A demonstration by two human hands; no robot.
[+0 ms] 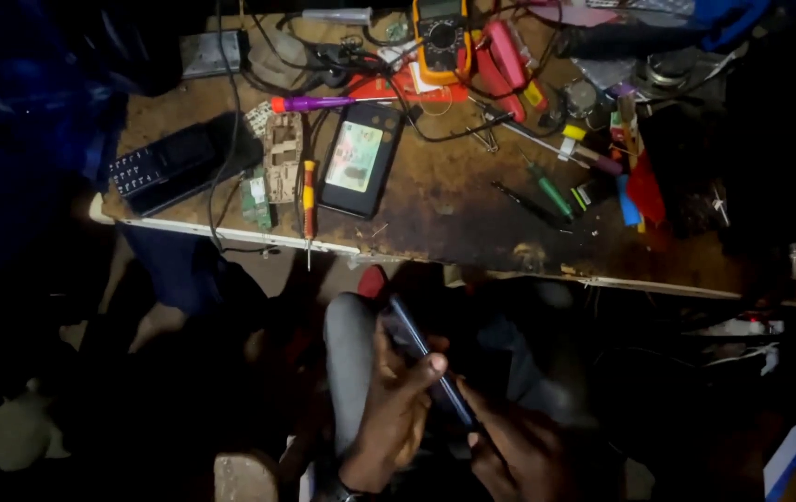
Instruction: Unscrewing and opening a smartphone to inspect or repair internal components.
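Below the near edge of the workbench (472, 200), both hands meet on a slim dark phone (426, 358) held edge-on to the camera and slanting from upper left to lower right. The left hand (398, 409) is curled about the phone's middle, fingers closed round its underside and the thumb laid across the top edge — a firm, nearly closed grip, with the wrist rising from the bottom of the view. The right hand (519, 451) comes in from the lower right, its fingers bent and pinched on the phone's lower end; how tightly it holds is hard to tell in the dim light. The phone hangs in front of the bench, over the person's lap, well apart from anything lying on the bench top. On the bench, straight above the hands, a second phone (361, 158) lies flat with a pale card resting on it. Just left of that phone lies a screwdriver with a red and yellow handle (309, 200), its tip pointing off the bench edge, and beside that a bare circuit board (282, 158). Further left is a dark keypad handset (170, 167). Behind the flat phone a purple-handled screwdriver (314, 103) lies crosswise, and a yellow multimeter (441, 37) stands at the far edge. To the right of the flat phone — a green-handled screwdriver (548, 191).
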